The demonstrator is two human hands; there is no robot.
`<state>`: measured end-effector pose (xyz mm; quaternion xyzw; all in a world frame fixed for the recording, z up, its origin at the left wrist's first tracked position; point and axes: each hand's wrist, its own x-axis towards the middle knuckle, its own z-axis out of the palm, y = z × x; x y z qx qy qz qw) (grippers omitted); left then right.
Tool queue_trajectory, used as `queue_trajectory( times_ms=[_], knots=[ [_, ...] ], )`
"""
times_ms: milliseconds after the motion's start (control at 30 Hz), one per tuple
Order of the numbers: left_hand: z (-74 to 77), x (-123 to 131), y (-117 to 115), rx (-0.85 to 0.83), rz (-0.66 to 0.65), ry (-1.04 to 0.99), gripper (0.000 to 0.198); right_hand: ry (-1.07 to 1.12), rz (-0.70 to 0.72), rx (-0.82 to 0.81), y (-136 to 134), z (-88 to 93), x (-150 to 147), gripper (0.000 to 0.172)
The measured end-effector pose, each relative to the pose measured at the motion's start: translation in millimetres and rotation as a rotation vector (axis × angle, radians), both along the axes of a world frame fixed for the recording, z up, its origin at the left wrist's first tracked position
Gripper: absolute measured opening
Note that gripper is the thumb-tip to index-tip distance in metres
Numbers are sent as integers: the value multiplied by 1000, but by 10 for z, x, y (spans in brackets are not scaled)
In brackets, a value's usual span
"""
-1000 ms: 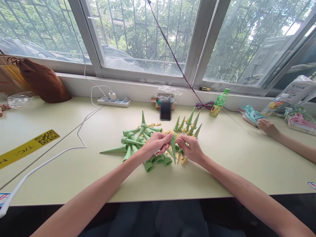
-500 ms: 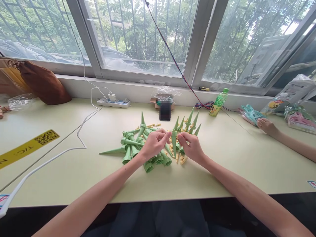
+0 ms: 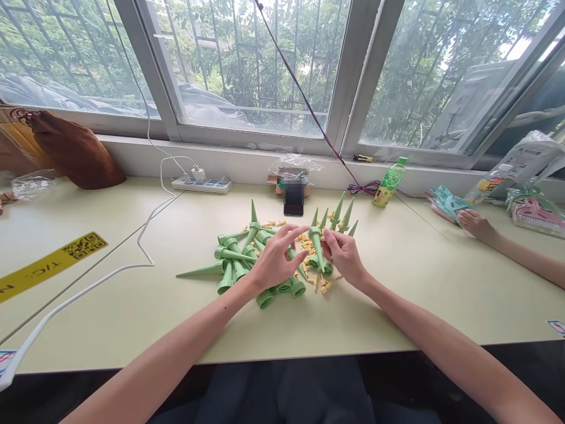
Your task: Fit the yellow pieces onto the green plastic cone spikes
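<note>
My right hand is closed in a pinch at the side of a green plant watering spike, whose pointed end is down. A bit of yellow shows between its fingertips and the spike. My left hand is open, with thumb and index finger apart and the index fingertip close to the spike's wide end; I cannot tell if it touches. Beneath and left of my left hand lies a pile of green watering spikes. Small yellow valve pieces are scattered between my hands. Several more spikes stand point up behind my right hand.
A phone leans against a small box at the back. A green-capped bottle and a white power strip stand near the window. At the right, another person's hand touches teal plastic clips. A white cable crosses the left side.
My left hand has opened, its index finger stretched out and its thumb lowered away from the spike. The spike has shifted slightly right and tilted, staying at my right fingertips.
</note>
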<state>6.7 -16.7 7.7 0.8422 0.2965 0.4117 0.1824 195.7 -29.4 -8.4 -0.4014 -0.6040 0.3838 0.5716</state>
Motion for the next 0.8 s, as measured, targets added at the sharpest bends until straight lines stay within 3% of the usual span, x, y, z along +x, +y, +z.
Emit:
queue_trajectory(
  times_ms=[333, 800],
  knots=[
    [-53, -15, 17, 83, -17, -5, 33, -62, 34, -35, -24, 22, -20, 50],
    [14, 9, -15, -29, -10, -121, 23, -290, 26, 92, -99, 27, -15, 52]
  ],
)
